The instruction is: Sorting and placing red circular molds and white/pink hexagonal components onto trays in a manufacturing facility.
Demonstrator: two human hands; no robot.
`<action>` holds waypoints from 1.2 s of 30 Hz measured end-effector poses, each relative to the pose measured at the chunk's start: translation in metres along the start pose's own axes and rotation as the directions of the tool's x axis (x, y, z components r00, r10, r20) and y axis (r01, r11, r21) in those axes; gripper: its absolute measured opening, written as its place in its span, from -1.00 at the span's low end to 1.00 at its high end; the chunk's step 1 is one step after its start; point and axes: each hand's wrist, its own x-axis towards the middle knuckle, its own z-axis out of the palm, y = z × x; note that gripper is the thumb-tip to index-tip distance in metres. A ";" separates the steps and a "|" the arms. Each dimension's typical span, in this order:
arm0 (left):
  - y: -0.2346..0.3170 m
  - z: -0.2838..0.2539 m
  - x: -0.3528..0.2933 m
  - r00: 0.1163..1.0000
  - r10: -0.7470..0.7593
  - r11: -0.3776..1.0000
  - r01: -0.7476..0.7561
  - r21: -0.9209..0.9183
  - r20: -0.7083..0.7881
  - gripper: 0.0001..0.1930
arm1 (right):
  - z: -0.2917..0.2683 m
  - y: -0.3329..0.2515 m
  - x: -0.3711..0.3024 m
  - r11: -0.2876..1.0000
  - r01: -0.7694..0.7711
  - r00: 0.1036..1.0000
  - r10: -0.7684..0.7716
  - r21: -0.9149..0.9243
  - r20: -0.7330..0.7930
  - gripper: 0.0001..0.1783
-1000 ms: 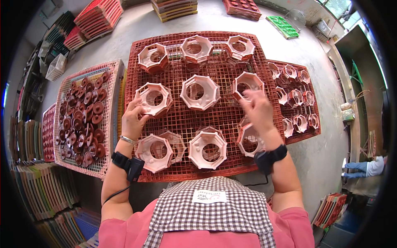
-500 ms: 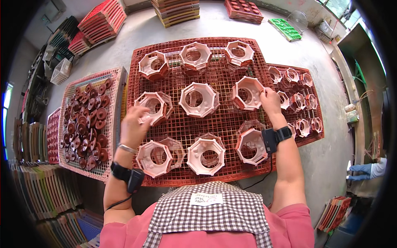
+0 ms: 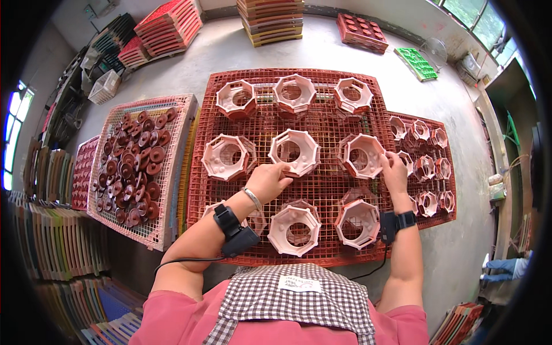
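Observation:
Pale pink octagonal ceramic rings with reddish-brown sides stand in rows on a red mesh rack before me. My left hand (image 3: 269, 183) pinches the near rim of the middle ring (image 3: 309, 154) between thumb and fingers. With my right hand (image 3: 394, 172) I grip the right rim of the ring at the middle right (image 3: 372, 150). Both rings seem to rest on or just above the mesh; the exact contact is hidden. My left forearm partly covers the near-left ring (image 3: 214, 209). Nearest my apron are two more rings, the near-middle ring (image 3: 280, 229) and the near-right ring (image 3: 343, 223).
The red mesh rack (image 3: 261, 123) spans the middle. A pink mesh rack (image 3: 144, 237) at left carries a heap of glossy brown discs (image 3: 129, 167). To the right, a lower red rack (image 3: 441, 214) bears smaller rings. Stacked trays (image 3: 270, 23) and a green tray (image 3: 417, 63) lie beyond.
My left hand has moved right, from the middle-left ring to the middle ring. My right hand stays at the middle-right ring, which is turned slightly. The whole view has shifted.

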 end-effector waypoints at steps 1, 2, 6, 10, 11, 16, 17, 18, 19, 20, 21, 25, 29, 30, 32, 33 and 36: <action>-0.001 0.001 -0.001 1.000 0.026 0.999 -0.026 -0.028 0.003 -0.68 | -0.005 0.004 -0.005 0.998 0.051 0.997 -0.052 -0.025 -0.053 -0.64; -0.002 0.001 -0.004 0.999 0.046 0.997 -0.046 -0.055 0.002 -0.67 | -0.008 0.011 -0.009 0.993 0.103 0.989 -0.108 -0.049 -0.100 -0.64; 0.000 -0.037 -0.021 0.992 -0.085 0.970 0.060 -0.237 -0.095 -0.61 | -0.029 0.058 -0.043 0.995 0.009 0.991 -0.021 -0.095 -0.131 -0.62; -0.135 -0.062 -0.078 0.747 -0.172 0.980 0.061 -0.191 -0.642 -0.65 | -0.037 0.059 -0.064 0.897 -0.393 0.882 0.429 -0.200 0.192 -0.50; -0.146 -0.065 -0.090 0.751 -0.253 0.967 0.175 -0.186 -0.610 -0.62 | -0.036 0.078 -0.070 0.909 -0.418 0.896 0.411 0.005 0.168 -0.46; -0.194 -0.050 -0.155 0.768 -0.634 0.675 0.494 -0.548 -0.089 -0.54 | -0.016 0.091 -0.069 0.903 -0.430 0.902 0.430 -0.003 0.020 -0.31; -0.172 -0.046 -0.151 0.745 -0.655 0.630 0.450 -0.633 -0.122 -0.52 | -0.018 0.086 -0.068 0.901 -0.435 0.900 0.435 -0.011 0.017 -0.31; -0.158 -0.041 -0.149 0.713 -0.685 0.576 0.401 -0.712 -0.153 -0.50 | -0.019 0.080 -0.069 0.901 -0.434 0.901 0.434 -0.018 0.021 -0.31; -0.172 -0.038 -0.152 0.663 -0.730 0.557 0.433 -0.709 -0.169 -0.48 | -0.021 0.073 -0.072 0.918 -0.395 0.918 0.395 0.009 -0.006 -0.31; -0.167 -0.040 -0.149 0.663 -0.736 0.514 0.419 -0.748 -0.134 -0.49 | -0.026 0.073 -0.076 0.920 -0.391 0.920 0.391 0.008 -0.003 -0.33; -0.170 -0.039 -0.145 0.680 -0.721 0.537 0.428 -0.727 -0.133 -0.49 | -0.033 0.074 -0.077 0.930 -0.366 0.930 0.367 0.024 -0.024 -0.33; -0.161 -0.047 -0.146 0.741 -0.650 0.568 0.327 -0.755 -0.168 -0.52 | -0.058 0.067 -0.094 0.927 -0.366 0.929 0.369 0.078 -0.033 -0.35; -0.127 -0.052 -0.143 0.779 -0.593 0.653 0.316 -0.688 -0.205 -0.54 | -0.088 0.090 -0.111 0.882 -0.356 0.917 0.394 0.309 -0.068 -0.42; -0.110 -0.052 -0.143 0.768 -0.606 0.659 0.337 -0.672 -0.208 -0.54 | -0.103 0.091 -0.115 0.852 -0.399 0.895 0.442 0.338 -0.057 -0.41; -0.069 -0.035 -0.133 0.812 -0.554 0.606 0.241 -0.758 -0.184 -0.57 | -0.144 0.123 -0.119 0.839 -0.385 0.898 0.437 0.385 -0.055 -0.39; -0.052 -0.024 -0.131 0.819 -0.555 0.594 0.267 -0.759 -0.146 -0.57 | -0.172 0.148 -0.120 0.820 -0.364 0.901 0.430 0.442 -0.056 -0.38; 0.041 0.023 -0.106 0.824 -0.542 0.558 0.204 -0.804 -0.167 -0.59 | -0.242 0.180 -0.120 0.848 -0.337 0.910 0.405 0.410 -0.089 -0.39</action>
